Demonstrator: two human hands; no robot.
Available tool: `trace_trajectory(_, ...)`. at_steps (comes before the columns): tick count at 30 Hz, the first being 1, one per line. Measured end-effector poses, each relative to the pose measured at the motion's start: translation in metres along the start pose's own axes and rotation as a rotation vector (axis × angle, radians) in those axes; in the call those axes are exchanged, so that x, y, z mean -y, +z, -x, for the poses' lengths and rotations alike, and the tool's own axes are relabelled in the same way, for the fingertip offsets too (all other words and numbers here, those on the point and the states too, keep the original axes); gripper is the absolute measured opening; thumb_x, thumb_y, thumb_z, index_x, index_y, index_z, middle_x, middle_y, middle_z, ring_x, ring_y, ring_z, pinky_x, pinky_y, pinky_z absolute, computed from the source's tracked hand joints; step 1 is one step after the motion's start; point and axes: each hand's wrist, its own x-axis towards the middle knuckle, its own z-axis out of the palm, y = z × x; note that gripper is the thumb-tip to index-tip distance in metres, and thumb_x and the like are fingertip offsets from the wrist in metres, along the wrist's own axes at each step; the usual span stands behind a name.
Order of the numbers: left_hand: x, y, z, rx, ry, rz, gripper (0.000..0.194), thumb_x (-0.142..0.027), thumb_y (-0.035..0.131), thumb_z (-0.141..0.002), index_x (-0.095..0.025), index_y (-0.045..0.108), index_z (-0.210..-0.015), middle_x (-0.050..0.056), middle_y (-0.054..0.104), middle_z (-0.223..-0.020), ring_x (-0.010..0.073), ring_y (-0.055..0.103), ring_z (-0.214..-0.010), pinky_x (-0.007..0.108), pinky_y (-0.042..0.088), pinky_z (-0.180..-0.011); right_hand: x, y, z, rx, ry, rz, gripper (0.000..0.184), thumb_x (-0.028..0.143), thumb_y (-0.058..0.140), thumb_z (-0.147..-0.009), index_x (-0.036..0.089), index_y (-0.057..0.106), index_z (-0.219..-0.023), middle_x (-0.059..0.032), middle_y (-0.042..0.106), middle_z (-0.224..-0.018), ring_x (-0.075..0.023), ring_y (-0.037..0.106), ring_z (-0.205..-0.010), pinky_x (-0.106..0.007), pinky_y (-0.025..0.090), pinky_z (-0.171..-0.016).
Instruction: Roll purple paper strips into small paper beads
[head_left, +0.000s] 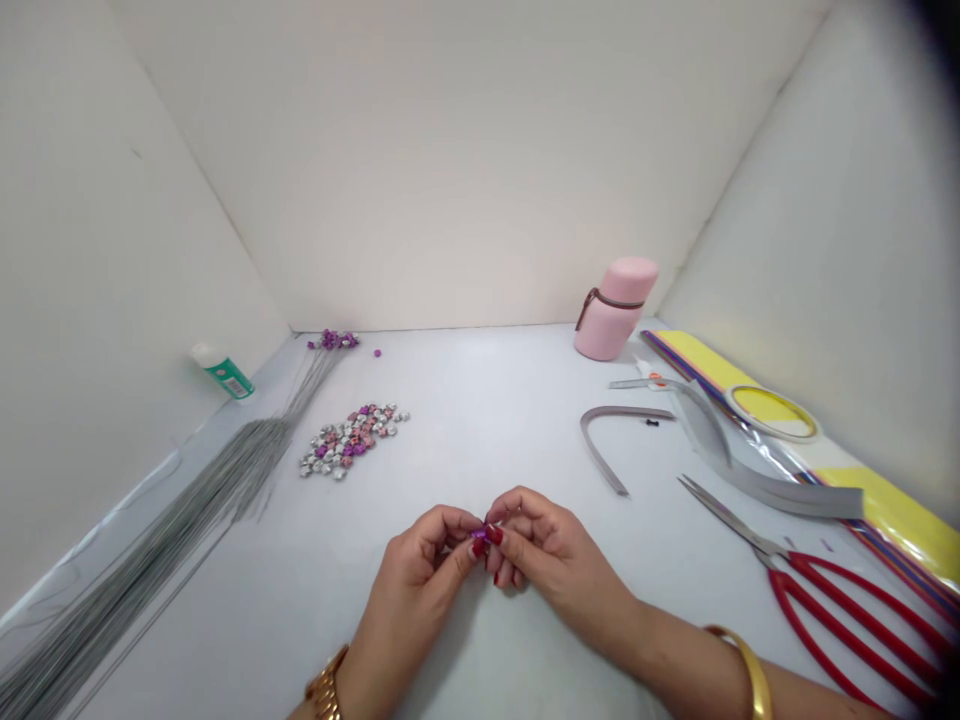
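Observation:
My left hand [416, 570] and my right hand [544, 552] meet at the middle of the white work surface [465, 400]. Fingertips of both pinch a small shiny purple piece [478, 536], probably folded paper, which is mostly hidden by them. The nearest loose items are a heap of small silver, pink and purple folded pieces [351, 440] up and to the left, and a curved grey paper strip [611, 435] up and to the right. A gold watch band [326, 690] circles my left wrist, and a gold bangle [746, 672] sits on my right forearm.
Long thin grey wires [172, 530] lie at left, with purple tips [330, 340] at the back. Red-handled scissors [832, 610], small scissors [651, 380], a tape roll [772, 412], yellow paper sheets [892, 515], a pink flask [613, 308] and a green-labelled glue bottle [223, 372] surround the surface.

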Motion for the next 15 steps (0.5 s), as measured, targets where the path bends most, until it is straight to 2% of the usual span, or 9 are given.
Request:
trace_trajectory(5,0.0009,-0.0004,-0.0002,0.010,-0.048,0.105,0.016,-0.023,0.054,-0.079,-0.013,0.059,-0.090,0.006,0.066,-0.079,0.0155,0.059,-0.073,0.026,0.045,-0.069,0.0008,-0.0016,0.0005,0.006,-0.003,-0.021,0.019,0.035,0.051,-0.081,0.017,0.049,-0.079,0.0016,0.058,-0.058,-0.0090,0.053,-0.050,-0.022,0.039,-0.049)
trace_trajectory(8,-0.0006,0.0004,0.0006,-0.005,-0.075,0.107,0.016,-0.024,0.055,-0.079,-0.013,0.060,-0.089,0.006,0.066,-0.078,0.0151,0.058,-0.072,0.025,0.045,-0.068,0.0001,-0.0021,0.0005,0.008,0.010,-0.041,0.022,0.039,0.051,-0.081,0.017,0.047,-0.081,0.0018,0.058,-0.059,-0.0095,0.053,-0.050,-0.022,0.039,-0.049)
trace_trajectory(11,-0.0021,0.0020,0.0018,0.005,-0.051,0.113,0.014,-0.024,0.054,-0.079,-0.014,0.060,-0.087,0.004,0.065,-0.076,0.0141,0.058,-0.070,0.024,0.045,-0.067,-0.0002,-0.0016,0.0000,0.010,0.048,-0.020,0.023,0.038,0.057,-0.076,0.017,0.049,-0.076,0.0027,0.056,-0.056,-0.0094,0.052,-0.049,-0.022,0.039,-0.049)
trace_trajectory(15,-0.0015,0.0023,0.0020,0.005,-0.019,0.115,0.014,-0.023,0.053,-0.080,-0.016,0.060,-0.090,0.003,0.066,-0.079,0.0136,0.058,-0.074,0.023,0.045,-0.069,0.0009,-0.0020,-0.0006,0.025,0.045,0.007,0.021,0.035,0.054,-0.079,0.015,0.052,-0.074,0.0012,0.057,-0.057,-0.0089,0.051,-0.049,-0.022,0.038,-0.048)
